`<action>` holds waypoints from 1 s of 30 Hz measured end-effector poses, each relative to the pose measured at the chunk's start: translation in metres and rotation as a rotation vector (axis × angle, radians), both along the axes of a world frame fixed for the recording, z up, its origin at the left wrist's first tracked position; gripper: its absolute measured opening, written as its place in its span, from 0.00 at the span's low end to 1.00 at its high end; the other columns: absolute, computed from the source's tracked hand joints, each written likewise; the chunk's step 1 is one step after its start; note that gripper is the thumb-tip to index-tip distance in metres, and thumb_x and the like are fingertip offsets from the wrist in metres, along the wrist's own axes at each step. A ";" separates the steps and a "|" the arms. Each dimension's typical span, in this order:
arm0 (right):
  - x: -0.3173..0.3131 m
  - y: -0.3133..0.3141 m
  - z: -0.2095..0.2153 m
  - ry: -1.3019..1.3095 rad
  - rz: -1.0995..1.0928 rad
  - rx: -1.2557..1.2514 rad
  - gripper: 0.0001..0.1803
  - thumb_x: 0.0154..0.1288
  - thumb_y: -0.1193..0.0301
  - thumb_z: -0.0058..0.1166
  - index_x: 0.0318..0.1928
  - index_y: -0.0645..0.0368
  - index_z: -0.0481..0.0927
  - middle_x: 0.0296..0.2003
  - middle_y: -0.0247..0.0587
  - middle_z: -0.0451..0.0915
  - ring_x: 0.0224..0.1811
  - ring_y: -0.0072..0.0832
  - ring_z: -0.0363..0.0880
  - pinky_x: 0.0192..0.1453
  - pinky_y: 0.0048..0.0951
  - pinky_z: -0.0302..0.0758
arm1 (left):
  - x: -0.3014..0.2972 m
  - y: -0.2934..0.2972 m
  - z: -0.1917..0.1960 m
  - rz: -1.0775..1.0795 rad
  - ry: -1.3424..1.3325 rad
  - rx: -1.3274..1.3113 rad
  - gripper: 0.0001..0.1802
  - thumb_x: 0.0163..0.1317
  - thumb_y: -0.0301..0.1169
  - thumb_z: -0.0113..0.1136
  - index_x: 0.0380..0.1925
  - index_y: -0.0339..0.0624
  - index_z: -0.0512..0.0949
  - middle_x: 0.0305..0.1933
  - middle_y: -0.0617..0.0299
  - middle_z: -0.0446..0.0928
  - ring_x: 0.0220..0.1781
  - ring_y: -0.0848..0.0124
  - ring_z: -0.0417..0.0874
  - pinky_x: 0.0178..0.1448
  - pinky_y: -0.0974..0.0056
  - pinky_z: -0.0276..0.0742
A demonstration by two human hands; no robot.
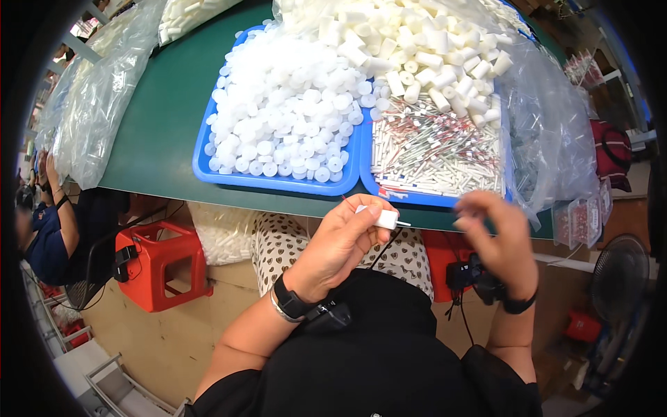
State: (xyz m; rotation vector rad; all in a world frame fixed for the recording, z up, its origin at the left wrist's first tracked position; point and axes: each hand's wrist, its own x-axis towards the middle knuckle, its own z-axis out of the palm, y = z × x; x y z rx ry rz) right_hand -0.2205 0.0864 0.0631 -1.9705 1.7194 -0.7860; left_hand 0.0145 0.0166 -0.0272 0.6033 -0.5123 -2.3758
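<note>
Your left hand (332,243) grasps a white cylinder (386,219), pinched between the thumb and the fingers, just in front of the trays and above your lap. The cylinder is matte and flat-ended, with a thin white pin (404,224) sticking out of its end.

On the green desk (156,135), the left blue tray (278,183) is heaped with round, frosted, translucent discs (278,132). The right blue tray (431,199) carries slim white sticks (431,167) tangled with fine red and pale wires, and thick, off-white, foam-like cylinders (438,59), some with a hole through the middle, piled over its far part. Crinkled clear plastic (549,132) lies to the right.

Your right hand (497,243) is blurred near that tray's close edge, its fingers bent; you cannot tell whether they hold anything. Your left fingers and thumb cover part of the white cylinder, and a tiny red bit by their tips is hard to make out.

The cylinder's long axis runs left to right, its pin end pointing right and dipping slightly toward you.
</note>
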 end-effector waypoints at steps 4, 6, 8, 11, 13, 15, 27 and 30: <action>0.040 -0.003 -0.020 0.048 0.158 -0.074 0.18 0.56 0.78 0.64 0.48 0.66 0.78 0.35 0.45 0.81 0.35 0.41 0.82 0.38 0.36 0.78 | -0.002 0.006 0.001 0.062 -0.023 -0.042 0.10 0.73 0.33 0.54 0.42 0.37 0.73 0.45 0.60 0.77 0.37 0.78 0.76 0.45 0.71 0.74; 0.048 -0.007 -0.025 0.093 0.195 -0.075 0.18 0.57 0.78 0.64 0.49 0.66 0.77 0.35 0.46 0.80 0.35 0.40 0.82 0.37 0.36 0.77 | -0.003 0.008 0.003 0.072 -0.071 -0.092 0.09 0.74 0.32 0.52 0.45 0.38 0.71 0.46 0.60 0.77 0.37 0.79 0.76 0.45 0.72 0.74; 0.055 -0.008 -0.035 -0.015 0.137 -0.051 0.17 0.59 0.79 0.62 0.49 0.66 0.76 0.35 0.47 0.80 0.34 0.40 0.82 0.37 0.35 0.78 | -0.002 0.011 0.002 0.107 -0.130 -0.158 0.08 0.74 0.32 0.51 0.46 0.39 0.70 0.46 0.60 0.77 0.38 0.80 0.76 0.45 0.72 0.74; 0.068 -0.005 -0.053 -0.204 0.021 -0.023 0.15 0.62 0.79 0.60 0.49 0.68 0.76 0.36 0.48 0.79 0.33 0.39 0.82 0.36 0.34 0.78 | -0.004 0.019 0.003 0.229 -0.268 -0.374 0.08 0.74 0.28 0.51 0.48 0.37 0.69 0.47 0.61 0.74 0.40 0.80 0.75 0.48 0.72 0.75; 0.072 -0.007 -0.061 -0.251 -0.023 -0.058 0.14 0.64 0.79 0.59 0.49 0.68 0.75 0.36 0.49 0.79 0.34 0.39 0.83 0.36 0.33 0.78 | -0.005 0.023 -0.004 0.295 -0.359 -0.591 0.08 0.73 0.26 0.51 0.49 0.36 0.69 0.50 0.62 0.71 0.42 0.79 0.75 0.48 0.71 0.75; 0.071 -0.007 -0.066 -0.222 0.021 -0.081 0.14 0.63 0.80 0.59 0.48 0.68 0.75 0.36 0.49 0.79 0.34 0.40 0.83 0.37 0.34 0.78 | -0.001 0.022 -0.004 0.206 -0.368 -0.537 0.09 0.72 0.25 0.52 0.49 0.37 0.69 0.52 0.61 0.70 0.46 0.77 0.74 0.52 0.70 0.73; 0.086 -0.009 -0.082 -0.178 0.189 -0.159 0.13 0.64 0.80 0.55 0.49 0.64 0.73 0.37 0.52 0.80 0.38 0.49 0.82 0.39 0.42 0.78 | 0.001 0.020 -0.013 0.002 0.005 -0.395 0.29 0.66 0.25 0.54 0.68 0.38 0.65 0.78 0.52 0.54 0.77 0.61 0.60 0.77 0.55 0.58; 0.093 -0.013 -0.086 -0.152 0.129 -0.153 0.15 0.64 0.79 0.57 0.51 0.64 0.72 0.39 0.51 0.79 0.40 0.50 0.82 0.39 0.41 0.79 | 0.001 0.016 -0.009 0.024 0.104 -0.159 0.30 0.71 0.32 0.48 0.71 0.36 0.59 0.77 0.52 0.56 0.76 0.61 0.60 0.78 0.55 0.57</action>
